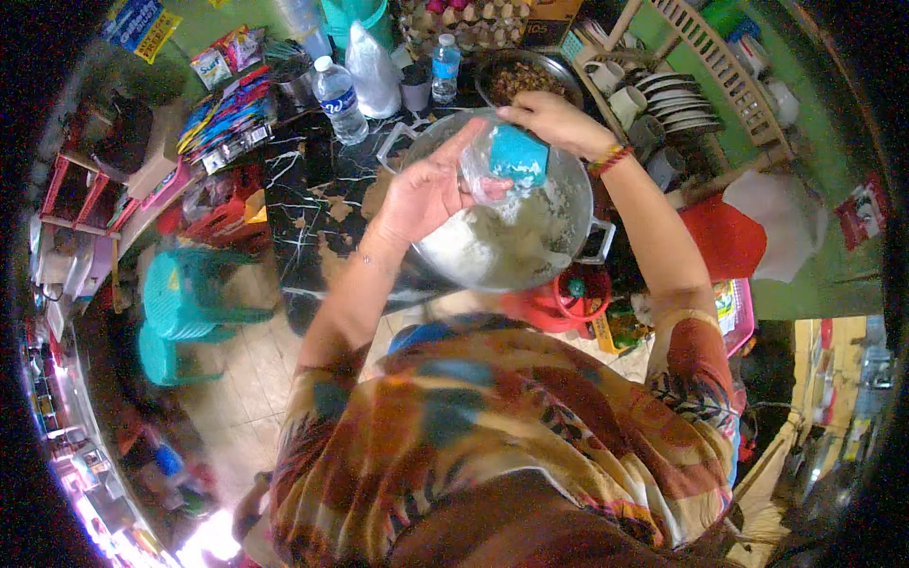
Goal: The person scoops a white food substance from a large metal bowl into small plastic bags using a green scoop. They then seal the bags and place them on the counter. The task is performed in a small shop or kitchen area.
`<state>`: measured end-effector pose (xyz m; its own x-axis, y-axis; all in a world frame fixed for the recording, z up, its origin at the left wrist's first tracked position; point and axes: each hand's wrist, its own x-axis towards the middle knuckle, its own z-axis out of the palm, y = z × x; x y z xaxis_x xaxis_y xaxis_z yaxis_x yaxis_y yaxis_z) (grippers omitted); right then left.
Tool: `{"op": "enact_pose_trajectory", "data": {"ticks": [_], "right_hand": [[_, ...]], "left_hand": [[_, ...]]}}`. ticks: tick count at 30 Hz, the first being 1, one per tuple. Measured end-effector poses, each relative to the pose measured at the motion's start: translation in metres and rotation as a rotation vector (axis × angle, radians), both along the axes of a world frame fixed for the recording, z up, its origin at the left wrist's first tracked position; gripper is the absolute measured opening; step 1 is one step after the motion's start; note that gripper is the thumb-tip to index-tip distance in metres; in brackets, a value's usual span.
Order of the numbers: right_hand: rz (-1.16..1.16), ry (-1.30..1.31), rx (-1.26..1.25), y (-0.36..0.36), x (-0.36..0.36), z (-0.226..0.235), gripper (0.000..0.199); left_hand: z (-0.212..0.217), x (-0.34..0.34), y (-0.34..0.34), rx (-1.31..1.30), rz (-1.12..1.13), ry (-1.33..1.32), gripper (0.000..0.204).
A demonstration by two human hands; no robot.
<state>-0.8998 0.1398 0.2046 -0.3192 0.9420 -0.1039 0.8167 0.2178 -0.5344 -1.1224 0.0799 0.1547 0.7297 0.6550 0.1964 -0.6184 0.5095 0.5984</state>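
from the pot (576,204) on the table (301,204): a bowl (484,83) past twelve o'clock, plates (684,102) in a rack (724,66) at two, stools (194,293) past eight, one bottle (340,102) at ten, another (444,72) at eleven; powder (454,244) inside; over it a cup (519,154), left hand (426,196) at nine, right hand (554,123) at one.

Lettering stands on a blue-and-yellow packet (142,30), a multicoloured packet (225,59) below it, the blue label (339,99) of a water bottle (348,126) and a brown carton (551,11); the red packet's (860,212) print is blurred.
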Motion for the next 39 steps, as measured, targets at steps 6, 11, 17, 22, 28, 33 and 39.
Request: {"op": "enact_pose_trajectory", "data": {"ticks": [6, 11, 17, 22, 28, 33, 39], "right_hand": [[0.2, -0.541, 0.145, -0.018, -0.064, 0.029, 0.033], [0.271, -0.626, 0.115, -0.021, -0.076, 0.04, 0.031], [0.237, -0.321, 0.135, -0.007, -0.047, 0.05, 0.044], [-0.189, 0.55, -0.186, -0.026, -0.019, 0.037, 0.041], [-0.19, 0.665, -0.157, -0.035, -0.033, -0.006, 0.036], [-0.09, 0.618, -0.129, -0.044, -0.038, -0.02, 0.031], [-0.187, 0.478, 0.022, -0.052, -0.035, -0.04, 0.03]], "left_hand": [[-0.012, 0.02, -0.039, -0.038, 0.388, 0.214, 0.066], [-0.01, 0.011, -0.041, 0.043, 0.516, 0.303, 0.07], [0.013, -0.018, -0.038, 0.024, 0.272, 0.144, 0.064], [0.037, -0.044, -0.017, 0.034, 0.267, 0.081, 0.062], [0.035, -0.06, -0.001, 0.095, 0.13, 0.249, 0.063], [0.033, -0.067, -0.005, 0.437, 0.256, 0.615, 0.061], [0.026, -0.089, 0.005, 1.203, 0.513, 1.05, 0.056]]}}
